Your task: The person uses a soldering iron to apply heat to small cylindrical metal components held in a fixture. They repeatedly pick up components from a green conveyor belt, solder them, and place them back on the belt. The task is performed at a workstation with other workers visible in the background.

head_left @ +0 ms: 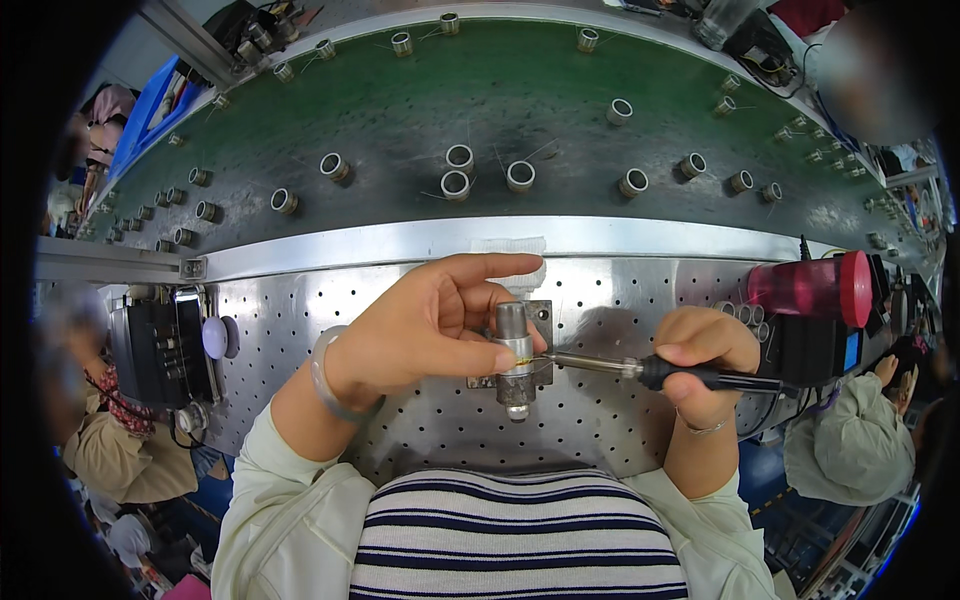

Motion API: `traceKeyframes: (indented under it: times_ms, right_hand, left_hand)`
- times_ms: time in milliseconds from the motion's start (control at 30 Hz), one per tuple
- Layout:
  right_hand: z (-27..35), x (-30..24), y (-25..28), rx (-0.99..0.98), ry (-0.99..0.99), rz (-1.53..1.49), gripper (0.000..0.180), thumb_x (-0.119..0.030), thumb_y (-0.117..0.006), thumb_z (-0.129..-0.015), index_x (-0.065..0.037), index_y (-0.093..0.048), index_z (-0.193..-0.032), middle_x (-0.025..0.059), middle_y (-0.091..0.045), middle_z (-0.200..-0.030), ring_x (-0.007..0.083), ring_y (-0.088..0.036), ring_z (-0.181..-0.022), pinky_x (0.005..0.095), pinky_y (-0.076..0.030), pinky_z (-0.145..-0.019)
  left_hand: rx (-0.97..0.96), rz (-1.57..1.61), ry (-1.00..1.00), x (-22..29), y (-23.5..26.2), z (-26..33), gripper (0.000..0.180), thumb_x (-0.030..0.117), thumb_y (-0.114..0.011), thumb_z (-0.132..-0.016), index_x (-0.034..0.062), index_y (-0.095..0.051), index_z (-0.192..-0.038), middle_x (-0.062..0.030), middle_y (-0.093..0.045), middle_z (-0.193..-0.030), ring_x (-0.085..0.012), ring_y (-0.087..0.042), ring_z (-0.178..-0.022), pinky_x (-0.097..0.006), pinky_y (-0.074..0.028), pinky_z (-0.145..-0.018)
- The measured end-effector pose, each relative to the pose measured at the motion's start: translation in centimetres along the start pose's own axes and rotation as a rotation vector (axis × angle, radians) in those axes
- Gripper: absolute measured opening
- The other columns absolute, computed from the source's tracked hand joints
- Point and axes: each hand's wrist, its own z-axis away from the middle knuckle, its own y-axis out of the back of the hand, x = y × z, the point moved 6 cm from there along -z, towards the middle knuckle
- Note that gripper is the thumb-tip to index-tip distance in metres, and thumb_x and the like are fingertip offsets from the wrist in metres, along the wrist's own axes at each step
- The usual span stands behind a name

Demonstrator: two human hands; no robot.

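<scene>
In front of my body a metal cylinder [512,322] with a ring-shaped band and a rounded lower end stands over a small perforated metal plate [544,322]. My left hand [440,325] grips the cylinder at its band, thumb on the near side and index finger stretched out past the top. My right hand [705,360] is closed round the black handle of a soldering iron [655,373]. Its metal tip points left and reaches the band, close by my left thumb. Whether the tip touches cannot be made out; fine wire shows near it.
Beyond the perforated metal worktop [400,430] runs a green conveyor belt [400,115] with several small metal rings trailing thin wires. A pink see-through container [810,288] stands right, beside several rings and a black device [805,345]. At left sits a black box [155,345]. Other people sit on both sides.
</scene>
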Motion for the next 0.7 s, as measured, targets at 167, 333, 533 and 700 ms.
traceKeyframes:
  times_ms: [167,333,533,700]
  right_hand:
    - [0.1,0.5,0.6,0.164,-0.046,-0.104,0.024,-0.012,-0.077,-0.076,0.001,-0.059,-0.083,0.0094,-0.057,-0.071,0.0157,-0.053,-0.056,0.0257,-0.039,-0.05]
    - [0.6,0.7,1.0,0.232,-0.154,-0.017,0.032,-0.024,-0.076,-0.078,-0.003,-0.053,-0.083,0.0061,-0.05,-0.069,0.0151,-0.047,-0.059,0.0264,-0.036,-0.053]
    - [0.4,1.0,0.6,0.219,-0.162,-0.072,0.029,-0.02,-0.077,-0.078,-0.001,-0.055,-0.084,0.0075,-0.055,-0.071,0.0132,-0.05,-0.057,0.0228,-0.039,-0.051]
    - [0.4,1.5,0.8,0.207,-0.13,-0.094,0.025,-0.014,-0.077,-0.078,0.001,-0.058,-0.086,0.009,-0.059,-0.071,0.0125,-0.053,-0.053,0.0214,-0.041,-0.048]
  left_hand:
    - [-0.076,0.092,-0.082,0.4,1.5,-0.7,0.072,-0.003,-0.071,-0.075,-0.0015,-0.04,-0.14,-0.0175,-0.066,-0.105,-0.0173,-0.062,-0.098,-0.026,-0.05,-0.083]
    - [0.41,-0.258,-0.489,6.1,9.0,0.6,0.052,0.0,-0.069,-0.081,0.0014,-0.053,-0.13,-0.0119,-0.065,-0.108,-0.0145,-0.061,-0.094,-0.026,-0.05,-0.081]
    - [1.366,-1.227,-0.648,14.0,26.1,10.3,0.033,0.011,-0.077,-0.073,0.0015,-0.069,-0.103,-0.0075,-0.068,-0.091,-0.0136,-0.06,-0.079,-0.026,-0.049,-0.074]
    - [1.469,-1.579,-0.486,13.9,27.8,11.5,0.043,0.02,-0.079,-0.068,0.0037,-0.068,-0.106,-0.0117,-0.064,-0.103,-0.0256,-0.058,-0.097,-0.036,-0.046,-0.085]
